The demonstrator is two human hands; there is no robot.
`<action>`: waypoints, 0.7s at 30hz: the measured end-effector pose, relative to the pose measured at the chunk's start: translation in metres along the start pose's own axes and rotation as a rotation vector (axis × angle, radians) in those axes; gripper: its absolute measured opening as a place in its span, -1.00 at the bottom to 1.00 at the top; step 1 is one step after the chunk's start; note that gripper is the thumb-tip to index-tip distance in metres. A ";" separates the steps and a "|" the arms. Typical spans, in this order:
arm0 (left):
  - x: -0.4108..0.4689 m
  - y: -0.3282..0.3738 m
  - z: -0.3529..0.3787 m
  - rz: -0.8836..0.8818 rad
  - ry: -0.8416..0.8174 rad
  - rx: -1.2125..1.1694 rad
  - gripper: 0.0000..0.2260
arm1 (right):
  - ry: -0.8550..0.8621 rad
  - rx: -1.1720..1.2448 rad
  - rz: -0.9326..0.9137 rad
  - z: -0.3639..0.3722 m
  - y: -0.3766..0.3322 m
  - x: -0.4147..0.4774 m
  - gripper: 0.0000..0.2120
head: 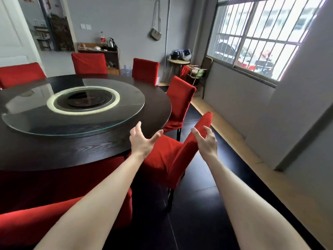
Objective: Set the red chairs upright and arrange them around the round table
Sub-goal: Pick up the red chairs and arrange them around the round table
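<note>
A dark round table with a glass turntable fills the left of the head view. Red-covered chairs stand upright around its far side, one at the right rim. Just in front of me a red chair stands at the table's near right edge, its back leaning to the right. My left hand hovers open above its seat, fingers spread. My right hand is open beside the chair's back, fingertips at the red cloth, not closed on it. Another red chair sits at the lower left.
A grey wall with a barred window runs along the right, with a pale wooden floor strip at its foot. A side cabinet with a kettle stands at the back wall, a small round table in the corner.
</note>
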State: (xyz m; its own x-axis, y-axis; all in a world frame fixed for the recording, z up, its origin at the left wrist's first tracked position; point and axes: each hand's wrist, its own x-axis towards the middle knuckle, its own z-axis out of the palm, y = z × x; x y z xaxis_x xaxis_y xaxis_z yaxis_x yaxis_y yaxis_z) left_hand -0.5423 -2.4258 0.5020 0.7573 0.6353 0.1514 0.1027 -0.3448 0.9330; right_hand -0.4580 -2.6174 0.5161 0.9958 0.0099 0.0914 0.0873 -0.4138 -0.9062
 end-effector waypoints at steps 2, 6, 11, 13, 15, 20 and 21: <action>0.024 0.015 0.030 0.029 -0.016 -0.023 -0.14 | 0.025 -0.002 -0.003 -0.013 0.000 0.033 -0.34; 0.089 0.042 0.089 0.063 -0.023 -0.088 -0.13 | 0.041 -0.012 -0.038 -0.031 -0.009 0.113 -0.34; 0.155 0.069 0.146 0.067 -0.032 -0.122 -0.13 | 0.052 -0.033 -0.089 -0.044 -0.025 0.202 -0.35; 0.179 0.077 0.168 0.073 -0.032 -0.120 -0.13 | 0.048 -0.028 -0.093 -0.045 -0.027 0.236 -0.35; 0.201 0.084 0.185 0.083 -0.021 -0.123 -0.13 | 0.042 -0.016 -0.093 -0.044 -0.024 0.267 -0.36; 0.246 0.091 0.212 0.080 0.014 -0.121 -0.14 | -0.007 0.003 -0.104 -0.031 -0.018 0.333 -0.36; 0.259 0.089 0.220 0.070 0.038 -0.113 -0.14 | -0.035 0.013 -0.107 -0.024 -0.014 0.353 -0.37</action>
State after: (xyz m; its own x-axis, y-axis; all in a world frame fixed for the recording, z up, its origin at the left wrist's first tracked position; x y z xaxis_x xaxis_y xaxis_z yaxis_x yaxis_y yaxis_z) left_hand -0.1953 -2.4443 0.5520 0.7352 0.6386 0.2274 -0.0242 -0.3105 0.9503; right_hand -0.1083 -2.6302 0.5711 0.9810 0.0857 0.1739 0.1937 -0.3970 -0.8971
